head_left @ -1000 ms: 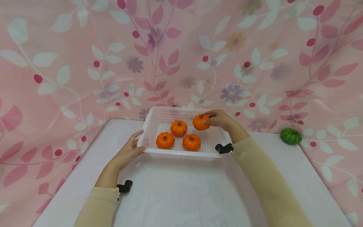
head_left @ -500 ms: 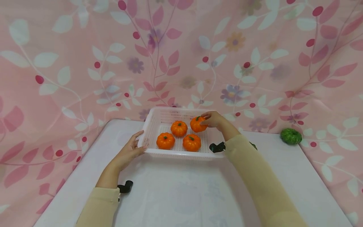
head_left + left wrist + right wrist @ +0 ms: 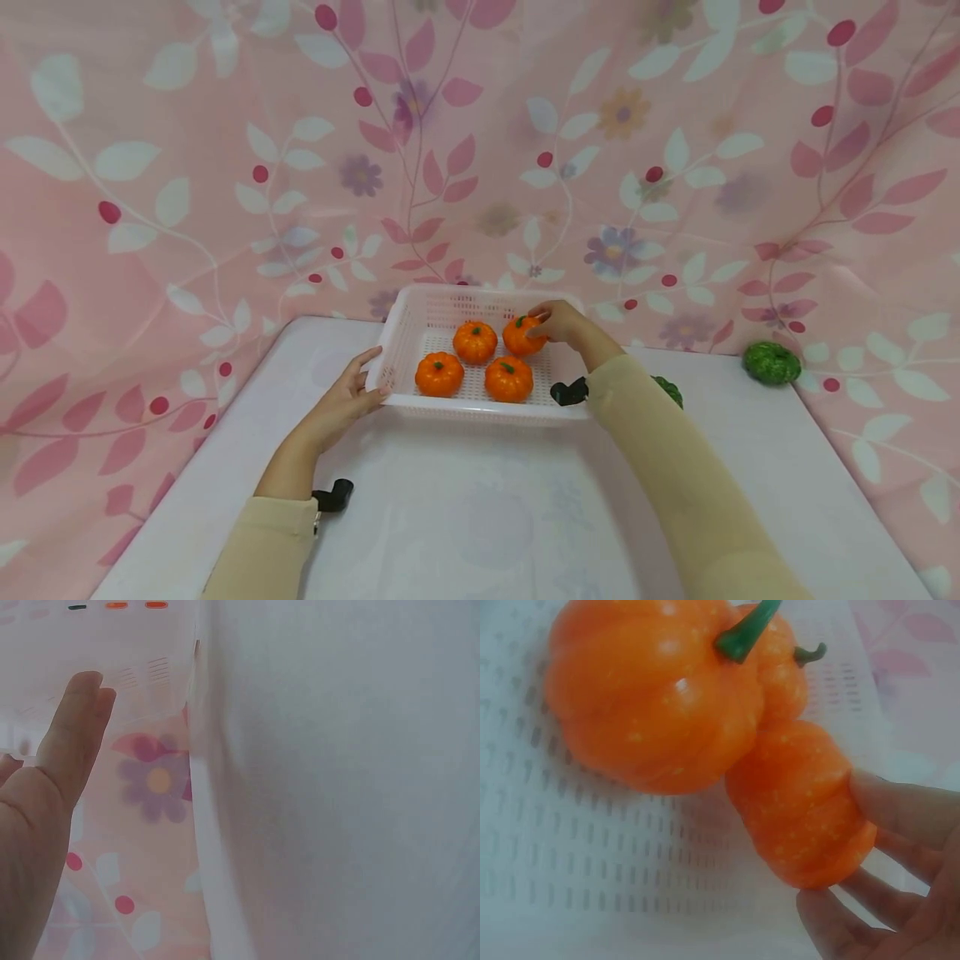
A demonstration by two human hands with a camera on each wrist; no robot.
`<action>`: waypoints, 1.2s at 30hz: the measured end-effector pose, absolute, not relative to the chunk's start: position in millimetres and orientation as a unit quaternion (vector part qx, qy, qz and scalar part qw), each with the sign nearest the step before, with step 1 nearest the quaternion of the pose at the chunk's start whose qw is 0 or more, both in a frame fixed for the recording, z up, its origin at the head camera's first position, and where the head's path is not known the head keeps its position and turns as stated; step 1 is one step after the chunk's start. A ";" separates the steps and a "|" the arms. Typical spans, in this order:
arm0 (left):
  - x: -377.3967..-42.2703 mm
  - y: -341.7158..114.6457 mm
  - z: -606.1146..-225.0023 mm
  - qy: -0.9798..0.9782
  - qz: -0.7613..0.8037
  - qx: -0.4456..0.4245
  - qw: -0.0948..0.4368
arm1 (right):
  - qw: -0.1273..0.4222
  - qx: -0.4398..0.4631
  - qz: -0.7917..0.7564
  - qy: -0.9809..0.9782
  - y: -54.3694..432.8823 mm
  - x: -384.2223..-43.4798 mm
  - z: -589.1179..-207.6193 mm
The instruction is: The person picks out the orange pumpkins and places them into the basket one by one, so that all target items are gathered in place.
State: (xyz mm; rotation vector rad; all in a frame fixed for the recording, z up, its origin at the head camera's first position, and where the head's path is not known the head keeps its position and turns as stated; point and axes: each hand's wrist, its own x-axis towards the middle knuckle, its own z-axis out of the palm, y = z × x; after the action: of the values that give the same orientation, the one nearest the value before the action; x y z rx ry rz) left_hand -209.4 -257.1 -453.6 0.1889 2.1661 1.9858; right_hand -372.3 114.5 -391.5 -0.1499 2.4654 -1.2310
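In the head view a white plastic basket (image 3: pixel 480 407) with slotted walls sits toward the back of the table, bearing several small orange pumpkins with green stems. My right hand (image 3: pixel 564 323) grips one pumpkin (image 3: pixel 522 337) by its right side, low in the basket's back right part. Close up in the right wrist view, thumb and fingers hold that pumpkin (image 3: pixel 802 810) from the side, against its neighbours. My left hand (image 3: pixel 341 404) touches the basket's left end, thumb at the near corner of the rim. The left wrist view shows straight fingers (image 3: pixel 75 727) along the basket's outer wall.
A dark green, bumpy gourd-like thing (image 3: pixel 772 363) lies near the table's right edge. Another green one (image 3: pixel 667 390) is partly hidden behind the right sleeve. A pink floral cloth (image 3: pixel 480 150) hangs behind the white table (image 3: pixel 480 500).
My right hand has carried its pumpkin left and down, beside the other pumpkins in the basket. A green thing has come into sight beside the right sleeve. The left hand stays at the basket.
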 end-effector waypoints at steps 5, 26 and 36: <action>-209.1 -256.6 -453.3 0.735 0.667 0.062 0.098 | 0.195 -0.052 -0.426 0.882 112.0 -375.2 -397.7; -208.5 -257.8 -453.0 0.736 0.667 0.066 0.099 | 0.206 -0.057 -0.426 0.879 110.5 -378.2 -408.8; -208.1 -256.9 -452.1 0.740 0.662 0.063 0.098 | 0.206 -0.055 -0.429 0.878 110.5 -378.6 -410.0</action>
State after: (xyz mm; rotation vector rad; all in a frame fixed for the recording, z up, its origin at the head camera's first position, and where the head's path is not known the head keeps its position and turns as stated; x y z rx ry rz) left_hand -208.1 -256.9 -452.1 0.1858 2.1913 1.9598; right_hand -378.6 110.5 -410.0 -0.1532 2.4461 -1.1946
